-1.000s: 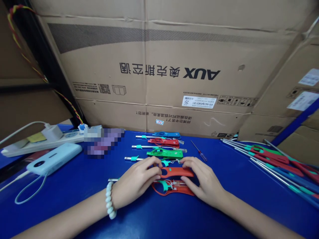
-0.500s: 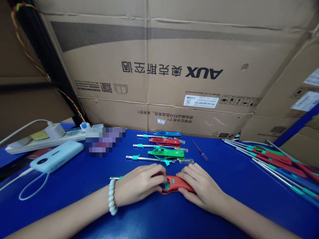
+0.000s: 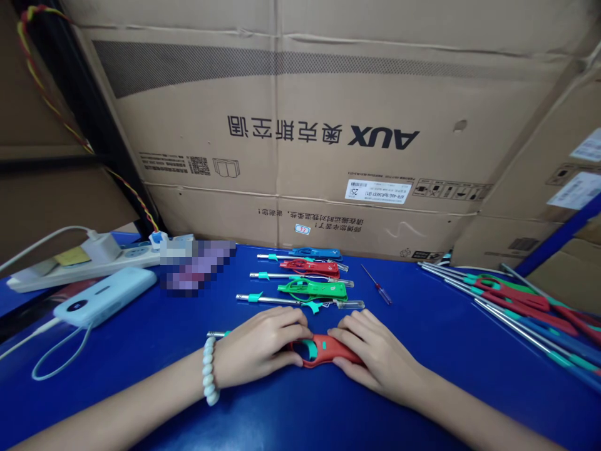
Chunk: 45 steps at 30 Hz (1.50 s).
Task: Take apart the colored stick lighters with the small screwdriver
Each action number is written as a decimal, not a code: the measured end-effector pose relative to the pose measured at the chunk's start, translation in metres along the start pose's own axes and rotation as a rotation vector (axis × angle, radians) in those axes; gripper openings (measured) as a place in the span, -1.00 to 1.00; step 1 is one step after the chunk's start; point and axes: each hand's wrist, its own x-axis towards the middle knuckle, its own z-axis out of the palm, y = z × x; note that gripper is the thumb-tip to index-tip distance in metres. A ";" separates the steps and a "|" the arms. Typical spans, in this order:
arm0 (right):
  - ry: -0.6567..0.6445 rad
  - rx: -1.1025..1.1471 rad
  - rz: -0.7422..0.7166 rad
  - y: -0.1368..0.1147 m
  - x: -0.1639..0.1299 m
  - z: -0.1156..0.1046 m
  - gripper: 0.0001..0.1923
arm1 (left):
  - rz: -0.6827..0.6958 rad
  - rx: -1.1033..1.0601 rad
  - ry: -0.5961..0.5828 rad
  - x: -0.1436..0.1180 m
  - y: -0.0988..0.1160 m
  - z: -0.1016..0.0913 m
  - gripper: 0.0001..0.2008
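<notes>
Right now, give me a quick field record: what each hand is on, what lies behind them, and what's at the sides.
left hand: left hand pressed on the front of the red lighter, fingers curled over it
right hand: right hand gripping the lighter's handle end
surface: blue table
behind hands: green lighter, a second red lighter, blue lighter, in a row
near row: small screwdriver
right side: pile of lighters
left side: power bank, power strip
backdrop: cardboard box
</notes>
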 end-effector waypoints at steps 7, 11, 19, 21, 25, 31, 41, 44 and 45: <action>0.000 0.009 0.022 -0.002 0.000 0.000 -0.73 | -0.006 -0.041 -0.002 0.001 -0.001 -0.001 -0.79; -0.002 0.018 0.025 -0.002 0.000 0.000 -0.73 | -0.018 -0.054 0.003 0.001 -0.001 -0.001 -0.79; -0.050 0.040 0.044 -0.001 -0.001 0.001 -0.71 | -0.049 -0.065 -0.020 0.001 0.000 -0.002 -0.80; -0.051 0.042 0.046 -0.001 0.000 0.001 -0.71 | -0.051 -0.068 -0.027 0.001 -0.001 -0.001 -0.79; -0.045 0.045 0.048 -0.002 0.000 0.001 -0.72 | -0.043 -0.066 -0.032 0.001 -0.001 0.000 -0.79; -0.057 0.062 0.064 -0.002 0.000 0.001 -0.73 | -0.048 -0.069 -0.038 0.001 -0.001 0.000 -0.79; -0.087 0.130 0.105 -0.002 -0.002 0.003 -0.76 | -0.091 -0.049 -0.078 0.001 0.000 0.000 -0.80; -0.096 0.172 0.141 -0.002 -0.002 0.003 -0.79 | -0.117 -0.058 -0.081 0.002 0.002 0.000 -0.83; -0.100 0.195 0.163 -0.003 -0.001 0.003 -0.80 | -0.133 -0.067 -0.079 0.001 0.002 0.000 -0.84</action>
